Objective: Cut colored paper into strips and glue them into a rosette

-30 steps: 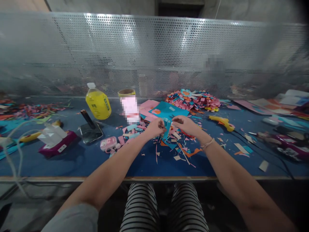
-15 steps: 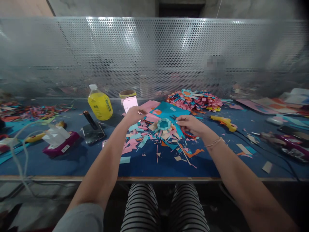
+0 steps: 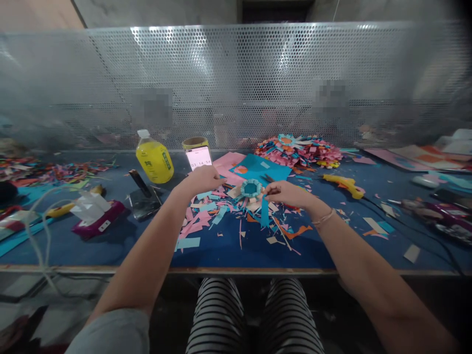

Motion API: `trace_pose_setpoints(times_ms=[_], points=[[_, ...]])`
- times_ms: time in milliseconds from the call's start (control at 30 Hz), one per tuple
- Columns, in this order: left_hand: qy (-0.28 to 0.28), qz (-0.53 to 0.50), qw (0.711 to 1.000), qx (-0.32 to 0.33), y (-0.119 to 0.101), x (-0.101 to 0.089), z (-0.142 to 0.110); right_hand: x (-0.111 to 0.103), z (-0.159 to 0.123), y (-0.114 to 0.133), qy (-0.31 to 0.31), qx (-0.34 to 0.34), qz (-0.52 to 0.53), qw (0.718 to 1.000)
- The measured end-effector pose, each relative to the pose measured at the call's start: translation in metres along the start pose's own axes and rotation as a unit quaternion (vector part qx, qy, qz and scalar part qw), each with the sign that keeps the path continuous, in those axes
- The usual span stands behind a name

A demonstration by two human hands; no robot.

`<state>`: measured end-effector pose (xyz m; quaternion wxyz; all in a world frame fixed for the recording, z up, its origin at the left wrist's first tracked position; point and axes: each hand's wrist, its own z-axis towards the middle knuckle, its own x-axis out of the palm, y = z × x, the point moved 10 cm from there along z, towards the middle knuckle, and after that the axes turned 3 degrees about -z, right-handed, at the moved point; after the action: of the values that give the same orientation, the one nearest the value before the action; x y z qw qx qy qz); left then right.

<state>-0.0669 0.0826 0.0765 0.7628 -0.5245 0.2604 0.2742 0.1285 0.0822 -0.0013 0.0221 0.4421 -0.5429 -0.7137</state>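
My right hand (image 3: 283, 191) pinches a blue paper strip (image 3: 264, 212), which hangs down from the fingertips. Just left of it, a round light-blue paper ring (image 3: 251, 188) with a fringe of pale strips lies on the scraps. Dark scissor blades (image 3: 267, 177) show behind that hand; the handles are hidden. Over the pink and blue paper scraps (image 3: 201, 221), my left hand (image 3: 207, 180) is bent with its fingers drawn together. Whatever is between those fingertips, if anything, cannot be made out.
Behind the hands stand a phone (image 3: 198, 157), a tape roll (image 3: 195, 141) and a yellow bottle (image 3: 154, 160). Blue sheets (image 3: 275, 168) and a heap of paper pieces (image 3: 300, 152) lie farther back. A yellow glue gun (image 3: 344, 186) with a cord sits right, a tissue pack (image 3: 99, 219) left.
My right hand has come slightly left and now holds the blue strip clear, hanging straight down. My left hand has lowered, its fingers closer together. The red scissor handles are now out of sight.
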Motion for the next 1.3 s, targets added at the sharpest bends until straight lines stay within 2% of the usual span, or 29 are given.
trace_pose_setpoints(times_ms=[67,100,233,333,400,500,633,700,767,833,967,1100,1300], points=[[0.107,0.083,0.991,0.005,0.005,0.019,-0.006,-0.007,0.0,-0.001,-0.027,0.005,-0.021,0.999],[0.138,0.111,0.984,0.013,0.007,0.025,-0.009,-0.01,0.0,-0.002,-0.037,0.008,-0.028,0.999],[0.121,0.089,0.987,0.05,-0.003,0.019,-0.021,-0.016,-0.001,-0.003,-0.06,0.018,-0.048,0.997],[0.131,0.076,0.986,0.073,-0.011,0.018,-0.038,-0.018,-0.001,-0.004,-0.063,0.02,-0.059,0.996],[0.15,0.087,0.982,0.077,-0.009,0.017,-0.055,-0.019,-0.002,-0.003,-0.064,0.014,-0.054,0.996],[0.165,0.137,0.974,0.069,0.005,0.008,-0.087,-0.018,-0.002,-0.001,-0.062,0.003,-0.052,0.997],[0.116,0.185,0.973,0.073,0.019,-0.02,-0.137,-0.014,-0.003,0.0,-0.048,-0.001,-0.053,0.997],[0.079,0.206,0.972,0.084,0.018,-0.03,-0.162,-0.013,-0.003,0.001,-0.046,-0.002,-0.055,0.997],[0.074,0.237,0.965,0.088,0.019,-0.028,-0.185,-0.012,-0.004,0.003,-0.044,0.0,-0.062,0.997],[0.034,0.287,0.955,0.072,0.022,-0.027,-0.202,-0.011,-0.004,0.003,-0.043,0.006,-0.066,0.997],[-0.027,0.32,0.945,0.054,0.026,-0.018,-0.227,-0.011,-0.004,-0.001,-0.05,0.013,-0.064,0.997],[-0.085,0.321,0.941,0.068,0.027,-0.018,-0.246,-0.011,-0.002,-0.005,-0.052,0.005,-0.055,0.997],[-0.098,0.314,0.94,0.095,0.024,-0.019,-0.26,-0.007,-0.003,-0.005,-0.036,0.012,-0.057,0.998]])
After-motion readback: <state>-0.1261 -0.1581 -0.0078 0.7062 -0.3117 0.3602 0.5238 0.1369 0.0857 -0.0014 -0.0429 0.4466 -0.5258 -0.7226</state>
